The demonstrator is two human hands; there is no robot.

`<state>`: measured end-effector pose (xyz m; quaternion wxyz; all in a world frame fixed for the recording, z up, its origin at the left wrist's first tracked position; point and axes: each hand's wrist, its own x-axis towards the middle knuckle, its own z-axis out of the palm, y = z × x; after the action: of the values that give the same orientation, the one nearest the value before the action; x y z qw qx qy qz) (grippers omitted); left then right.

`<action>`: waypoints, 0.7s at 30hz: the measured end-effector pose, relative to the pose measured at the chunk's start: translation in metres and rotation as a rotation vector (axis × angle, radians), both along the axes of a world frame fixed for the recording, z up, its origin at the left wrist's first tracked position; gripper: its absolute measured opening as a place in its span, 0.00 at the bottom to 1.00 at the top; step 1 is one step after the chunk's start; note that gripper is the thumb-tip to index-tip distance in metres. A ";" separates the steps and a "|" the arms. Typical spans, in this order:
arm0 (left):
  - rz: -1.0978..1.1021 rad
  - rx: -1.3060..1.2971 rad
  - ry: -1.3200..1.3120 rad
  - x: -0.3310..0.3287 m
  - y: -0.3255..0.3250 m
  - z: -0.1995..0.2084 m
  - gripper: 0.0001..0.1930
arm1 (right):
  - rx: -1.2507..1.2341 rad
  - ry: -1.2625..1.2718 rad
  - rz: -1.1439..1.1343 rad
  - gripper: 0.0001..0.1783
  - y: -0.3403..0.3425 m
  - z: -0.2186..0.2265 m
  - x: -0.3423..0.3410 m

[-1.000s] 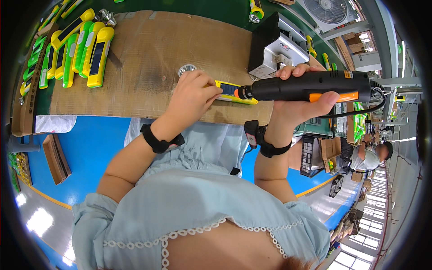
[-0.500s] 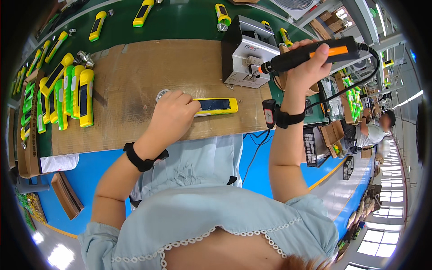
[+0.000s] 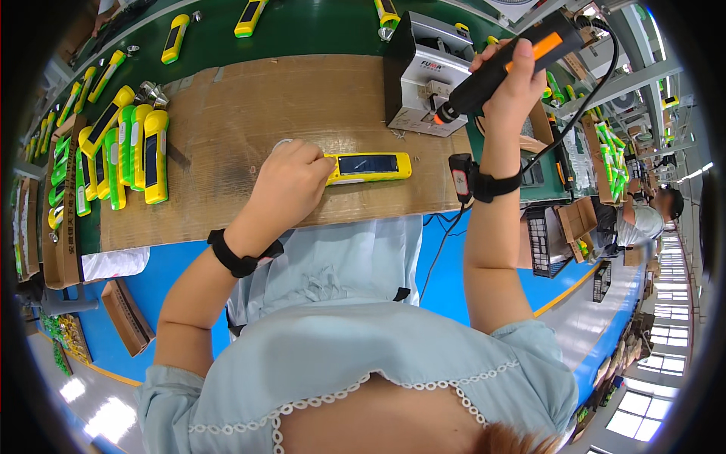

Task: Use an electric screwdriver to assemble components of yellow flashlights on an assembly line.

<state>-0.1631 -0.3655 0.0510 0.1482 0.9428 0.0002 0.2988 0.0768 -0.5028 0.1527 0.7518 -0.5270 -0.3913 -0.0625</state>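
On the brown cardboard sheet [image 3: 227,121], a yellow flashlight [image 3: 369,164] with a dark solar panel lies sideways. My left hand [image 3: 293,178] is closed around its left end, hiding the head apart from a bit of pale rim. Raised at the right, my right hand [image 3: 508,94] grips a black electric screwdriver [image 3: 522,64] with an orange stripe. The driver tilts down to the left, its orange-ringed tip in front of a silver-and-black screw feeder [image 3: 412,72]. Whether a screw sits on the tip is too small to tell.
Several yellow and green flashlights [image 3: 155,159] are bunched at the left, beside a cardboard box [image 3: 66,219]. More flashlights [image 3: 175,38] lie along the green tabletop [image 3: 318,30]. The driver's black cable [image 3: 597,102] loops at the right. A co-worker [image 3: 646,216] is far right.
The screwdriver now slopes more steeply, and its tip has come away from the feeder's front outlet, slightly toward me. My left hand still holds the flashlight. The whole view has shifted a little.
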 end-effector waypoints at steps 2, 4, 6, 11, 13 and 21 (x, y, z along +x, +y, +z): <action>-0.052 0.001 0.018 0.000 0.002 -0.001 0.05 | 0.052 0.111 0.068 0.25 -0.001 -0.004 -0.011; -0.062 0.017 0.042 -0.001 0.000 -0.001 0.06 | 0.037 0.130 0.107 0.27 -0.002 -0.008 -0.025; -0.073 0.034 0.065 0.000 0.000 0.001 0.06 | 0.010 0.103 0.139 0.29 0.001 -0.010 -0.041; -0.082 0.100 0.086 0.002 -0.002 0.001 0.08 | -0.001 0.101 0.205 0.30 0.005 -0.019 -0.056; -0.073 0.122 0.093 0.002 -0.004 0.000 0.07 | 0.004 0.097 0.230 0.30 0.007 -0.021 -0.060; -0.058 0.126 0.116 0.005 -0.010 -0.002 0.04 | 0.014 0.067 0.219 0.30 0.011 -0.021 -0.068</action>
<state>-0.1581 -0.3757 0.0488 0.0970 0.9655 -0.0373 0.2386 0.0092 -0.4920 0.1320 0.7706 -0.4777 -0.4204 0.0348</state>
